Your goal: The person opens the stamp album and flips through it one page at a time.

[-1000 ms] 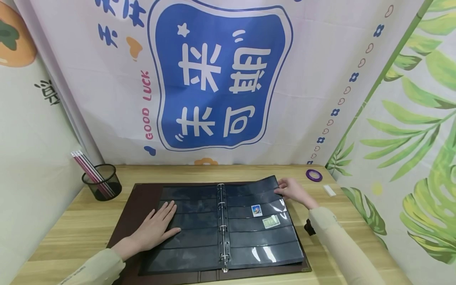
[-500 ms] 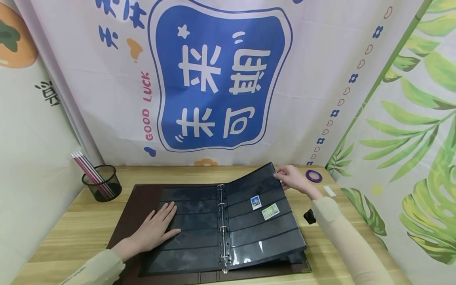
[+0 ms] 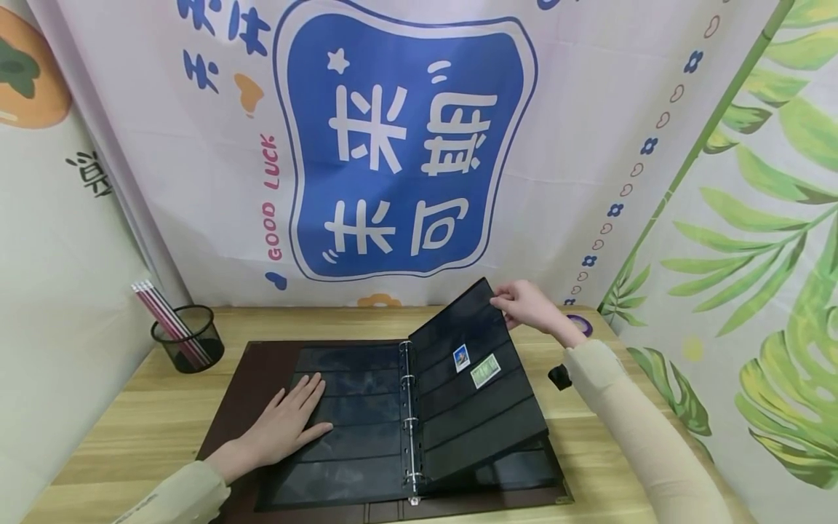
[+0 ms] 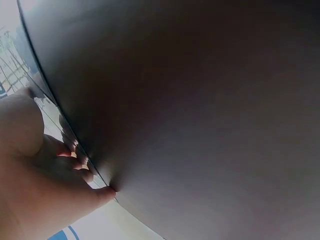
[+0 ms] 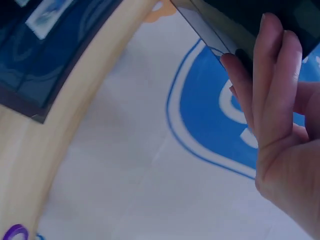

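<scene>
A stamp album (image 3: 225,407) with a dark brown cover and a metal ring spine lies spread on the table. My left hand (image 3: 281,422) rests flat, fingers spread, on the black left page (image 3: 353,440). Between thumb and fingers, my right hand (image 3: 532,307) pinches the far outer edge of the right page (image 3: 474,422), which is raised at a slant. That page carries a blue stamp (image 3: 461,357) and a green stamp (image 3: 485,371). Beneath it, part of another black page (image 3: 520,469) shows. A dark surface (image 4: 200,125) fills most of the left wrist view.
A black mesh pen cup (image 3: 188,338) with several pencils stands at the back left. A purple ring-shaped object (image 3: 580,325) lies behind the right forearm, and a small black object (image 3: 559,376) sits right of the album. A printed cloth (image 3: 406,145) hangs behind the table.
My right hand has lifted the right page's outer edge higher and moved slightly left with it, exposing the page beneath. The left hand has stayed put.
</scene>
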Motion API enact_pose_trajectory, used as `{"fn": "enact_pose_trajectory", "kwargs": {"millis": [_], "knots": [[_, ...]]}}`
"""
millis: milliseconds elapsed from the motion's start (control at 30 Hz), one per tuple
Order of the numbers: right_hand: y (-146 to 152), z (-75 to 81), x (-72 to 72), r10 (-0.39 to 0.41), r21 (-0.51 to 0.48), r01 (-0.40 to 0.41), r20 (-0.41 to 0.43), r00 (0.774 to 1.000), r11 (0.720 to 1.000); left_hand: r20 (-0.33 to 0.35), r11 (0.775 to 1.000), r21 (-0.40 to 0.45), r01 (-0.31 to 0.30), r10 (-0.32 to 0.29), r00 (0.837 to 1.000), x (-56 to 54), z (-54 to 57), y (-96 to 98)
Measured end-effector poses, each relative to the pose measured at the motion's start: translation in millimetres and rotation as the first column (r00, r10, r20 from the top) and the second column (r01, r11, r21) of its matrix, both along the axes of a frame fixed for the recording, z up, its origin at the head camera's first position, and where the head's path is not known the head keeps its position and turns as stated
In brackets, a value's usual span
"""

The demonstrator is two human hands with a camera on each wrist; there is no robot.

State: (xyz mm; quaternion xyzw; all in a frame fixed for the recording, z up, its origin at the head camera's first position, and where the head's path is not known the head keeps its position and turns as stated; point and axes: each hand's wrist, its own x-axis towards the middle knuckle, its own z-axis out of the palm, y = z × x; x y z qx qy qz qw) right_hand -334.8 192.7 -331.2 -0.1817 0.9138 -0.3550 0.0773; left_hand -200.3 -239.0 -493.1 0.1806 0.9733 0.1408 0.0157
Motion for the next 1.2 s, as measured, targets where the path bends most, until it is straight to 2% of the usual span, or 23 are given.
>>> {"fn": "enact_pose_trajectory", "kwargs": {"millis": [367, 600, 967, 1200], "knots": [[-25.1, 25.8, -1.5, 0.053, 0.002, -0.053, 0.050, 0.997, 0.999, -0.024, 1.000, -0.007, 0.002, -0.002, 1.000, 0.1, -2.2, -0.3], [-36.2, 37.8, -2.8, 0.034, -0.007, -0.034, 0.120, 0.992, 0.999, -0.017, 1.000, -0.003, 0.003, -0.003, 1.000, 0.4, -2.4, -0.3], [-45.5, 38.3, -3.3, 0.041, -0.094, -0.019, 0.237, 0.971, 0.995, -0.007, 1.000, 0.005, 0.003, -0.003, 1.000, 0.0, -2.3, -1.1], [-50.2, 38.2, -3.9, 0.043, -0.106, -0.018, 0.242, 0.969, 0.994, -0.014, 1.000, 0.009, 0.010, -0.010, 1.000, 0.1, -1.5, -1.8]]}}
